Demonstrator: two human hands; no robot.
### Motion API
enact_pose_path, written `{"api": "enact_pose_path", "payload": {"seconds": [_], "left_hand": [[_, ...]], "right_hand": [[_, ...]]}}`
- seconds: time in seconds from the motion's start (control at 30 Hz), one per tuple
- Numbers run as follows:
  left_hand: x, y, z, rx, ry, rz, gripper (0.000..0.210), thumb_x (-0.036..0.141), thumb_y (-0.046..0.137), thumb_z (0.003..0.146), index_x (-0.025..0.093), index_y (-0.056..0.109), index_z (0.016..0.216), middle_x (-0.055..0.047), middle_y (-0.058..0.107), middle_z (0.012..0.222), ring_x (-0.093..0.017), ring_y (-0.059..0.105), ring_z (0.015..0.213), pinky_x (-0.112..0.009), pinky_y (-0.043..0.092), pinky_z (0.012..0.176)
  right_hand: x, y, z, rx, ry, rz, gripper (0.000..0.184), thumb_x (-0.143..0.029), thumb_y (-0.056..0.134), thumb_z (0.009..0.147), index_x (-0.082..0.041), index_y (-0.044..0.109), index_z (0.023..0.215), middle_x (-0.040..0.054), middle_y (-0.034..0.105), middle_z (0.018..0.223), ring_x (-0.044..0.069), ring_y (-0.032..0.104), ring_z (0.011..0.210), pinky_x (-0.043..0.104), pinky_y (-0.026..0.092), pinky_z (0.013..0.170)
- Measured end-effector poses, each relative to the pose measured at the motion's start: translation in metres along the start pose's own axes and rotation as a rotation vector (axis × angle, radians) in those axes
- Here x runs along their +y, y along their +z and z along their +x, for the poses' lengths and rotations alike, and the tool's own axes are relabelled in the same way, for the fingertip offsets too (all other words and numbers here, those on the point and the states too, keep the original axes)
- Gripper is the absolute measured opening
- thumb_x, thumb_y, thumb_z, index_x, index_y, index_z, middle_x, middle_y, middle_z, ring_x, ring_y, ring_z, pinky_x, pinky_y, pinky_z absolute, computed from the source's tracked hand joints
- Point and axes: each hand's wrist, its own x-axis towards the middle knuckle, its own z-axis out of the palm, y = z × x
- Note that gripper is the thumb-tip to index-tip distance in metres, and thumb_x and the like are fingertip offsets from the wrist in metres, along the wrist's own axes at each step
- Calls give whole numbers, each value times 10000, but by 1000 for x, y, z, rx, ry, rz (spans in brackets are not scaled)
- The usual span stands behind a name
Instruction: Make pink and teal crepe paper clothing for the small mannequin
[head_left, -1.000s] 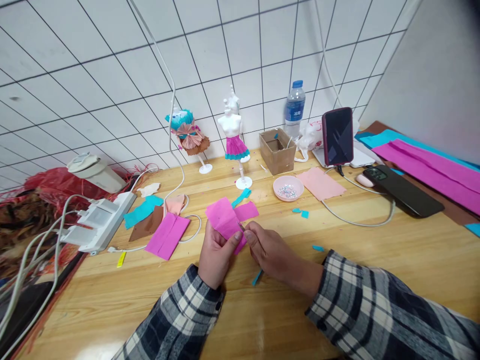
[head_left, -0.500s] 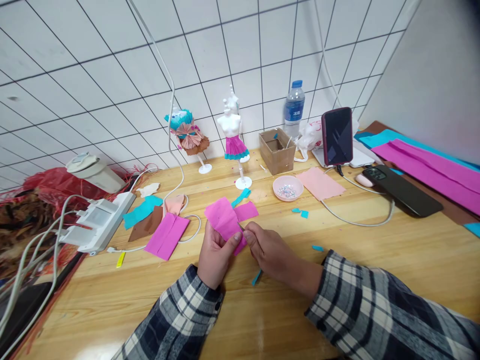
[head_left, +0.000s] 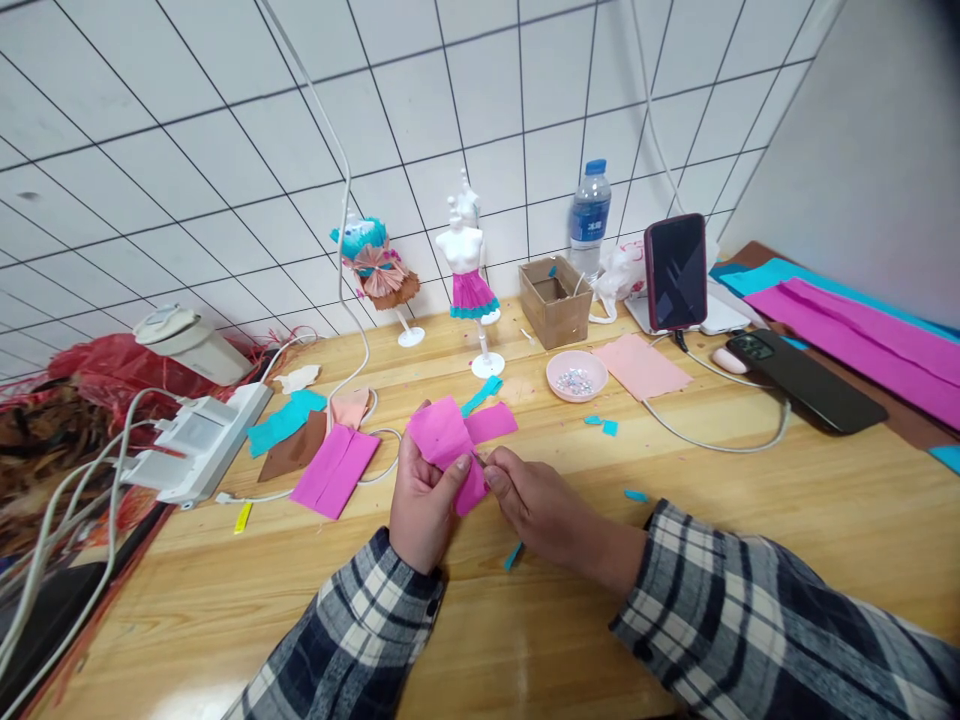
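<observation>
My left hand (head_left: 426, 500) is closed around a pink piece of crepe paper (head_left: 439, 430), its thumb pressing the sheet from the front. A lower flap of the same paper hangs beneath the thumb. Close beside it, my right hand (head_left: 536, 505) is closed on what looks like small scissors (head_left: 480, 459); only a dark, narrow tip shows at the paper's right edge, and the rest is hidden by the fingers. Behind the hands lie a loose pink strip (head_left: 493, 424) and a turquoise strip (head_left: 482, 396). Another turquoise scrap (head_left: 514, 556) lies under the right wrist.
Two small dress forms, one in a pink skirt (head_left: 471, 294), one in ruffles (head_left: 382, 265), stand by the tiled wall. Nearby are a cardboard box (head_left: 555, 310), bead bowl (head_left: 576, 390), water bottle (head_left: 589, 215), phones (head_left: 675, 270), folded pink paper (head_left: 335, 472) and a power strip (head_left: 210, 445).
My left hand has shifted slightly left and tilted the pink paper, so the lower flap shows more below the thumb. The right hand has barely moved.
</observation>
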Motion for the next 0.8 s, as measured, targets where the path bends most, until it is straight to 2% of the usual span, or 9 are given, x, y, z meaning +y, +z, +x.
{"api": "enact_pose_path", "payload": {"seconds": [0.13, 0.3, 0.57, 0.8], "left_hand": [[1, 1, -1, -22, -26, 3, 743, 230, 754, 743, 319, 383, 1380, -40, 647, 1134, -142, 653, 916, -258, 527, 817], [2, 3, -3, -48, -45, -29, 781, 186, 745, 752, 333, 342, 1406, -50, 623, 1226, -148, 636, 1028, -235, 514, 860], [4, 8, -5, -52, -94, -107, 815, 161, 753, 739, 349, 329, 1409, -35, 660, 1145, -127, 668, 922, -236, 531, 828], [1, 7, -5, -35, -101, -106, 845, 176, 759, 734, 339, 305, 1427, -49, 646, 1175, -147, 658, 958, -261, 530, 844]], "right_hand": [[-1, 1, 0, 8, -22, 45, 221, -340, 280, 1009, -227, 404, 866, -35, 486, 669, 133, 451, 584, 257, 257, 564], [-2, 2, 0, 42, -5, 64, 210, -332, 295, 1008, -225, 412, 870, -45, 476, 633, 131, 448, 557, 254, 267, 559], [-7, 5, -2, 85, 39, 95, 226, -347, 281, 1009, -224, 418, 878, -42, 490, 624, 137, 480, 557, 253, 300, 563], [-6, 7, -1, 121, 34, 88, 239, -347, 269, 1008, -225, 425, 874, -35, 492, 635, 143, 475, 566, 259, 302, 572]]}}
